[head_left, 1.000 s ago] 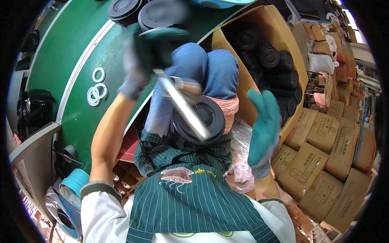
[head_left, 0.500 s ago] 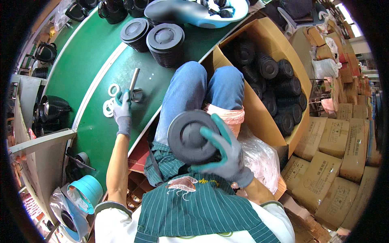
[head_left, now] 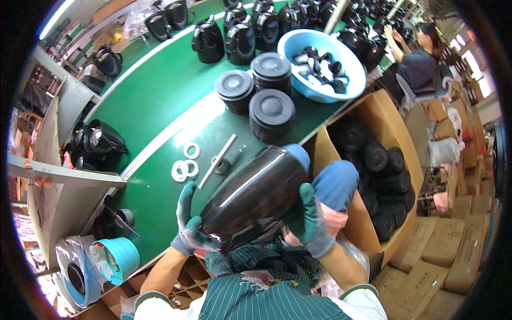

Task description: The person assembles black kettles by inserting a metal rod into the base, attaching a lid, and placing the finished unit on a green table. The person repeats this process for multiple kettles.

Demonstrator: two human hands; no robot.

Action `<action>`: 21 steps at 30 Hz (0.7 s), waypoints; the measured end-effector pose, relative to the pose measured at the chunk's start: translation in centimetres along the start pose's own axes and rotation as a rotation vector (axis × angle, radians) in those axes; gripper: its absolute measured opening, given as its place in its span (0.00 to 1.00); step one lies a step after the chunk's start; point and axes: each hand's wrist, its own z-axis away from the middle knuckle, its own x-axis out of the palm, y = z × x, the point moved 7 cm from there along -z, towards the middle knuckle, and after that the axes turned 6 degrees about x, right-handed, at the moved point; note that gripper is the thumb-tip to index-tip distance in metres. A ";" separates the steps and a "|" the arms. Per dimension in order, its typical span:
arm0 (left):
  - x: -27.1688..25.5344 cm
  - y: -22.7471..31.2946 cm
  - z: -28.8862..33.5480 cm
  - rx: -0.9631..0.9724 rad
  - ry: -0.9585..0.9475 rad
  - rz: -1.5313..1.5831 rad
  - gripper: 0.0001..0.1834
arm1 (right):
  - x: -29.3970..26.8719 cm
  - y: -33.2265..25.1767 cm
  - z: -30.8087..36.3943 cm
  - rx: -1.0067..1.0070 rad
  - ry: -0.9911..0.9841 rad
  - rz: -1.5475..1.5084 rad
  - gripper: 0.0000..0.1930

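A large glossy black jug body (head_left: 250, 194) lies tilted across my lap, between my two gloved hands. My left hand (head_left: 193, 224) grips its lower left end, thumb apart from the fingers. Against its right side presses my right hand (head_left: 308, 218), fingers curved around the surface. Just beyond the jug on the green table lie a thin metal rod (head_left: 217, 161) and a small dark round part (head_left: 221, 166), partly under the rod. Several white rings (head_left: 185, 169) lie left of the rod. Stacks of black round discs (head_left: 271, 109) stand farther back.
A blue basin (head_left: 288, 45) of small black and white parts sits at the far table edge. An open carton (head_left: 408, 130) of black discs is at my right. Beyond it are stacked cartons (head_left: 421, 277). Another person (head_left: 418, 66) sits at the far right.
The black round disc has left my right hand, and my left hand has let go of the metal rod. Both hands now hold the jug body. The view has shifted, showing more of the table.
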 end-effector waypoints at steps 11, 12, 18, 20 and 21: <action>-8.9 -8.6 -13.4 -0.216 0.186 -0.504 0.31 | 16.1 9.1 -6.6 0.602 -0.373 0.173 0.31; -8.8 -11.1 -15.6 -0.227 0.155 -0.560 0.31 | 17.1 8.4 -6.2 0.586 -0.341 0.289 0.32; -2.1 -30.7 -25.8 -0.255 -0.104 -0.671 0.34 | 13.6 6.5 -3.9 0.697 -0.471 0.328 0.33; 1.0 -34.6 -27.7 -0.240 -0.174 -0.663 0.36 | 12.4 5.3 -3.4 0.685 -0.457 0.382 0.33; 1.9 -35.6 -28.4 -0.264 -0.210 -0.684 0.38 | 11.9 4.6 -3.2 0.673 -0.438 0.390 0.32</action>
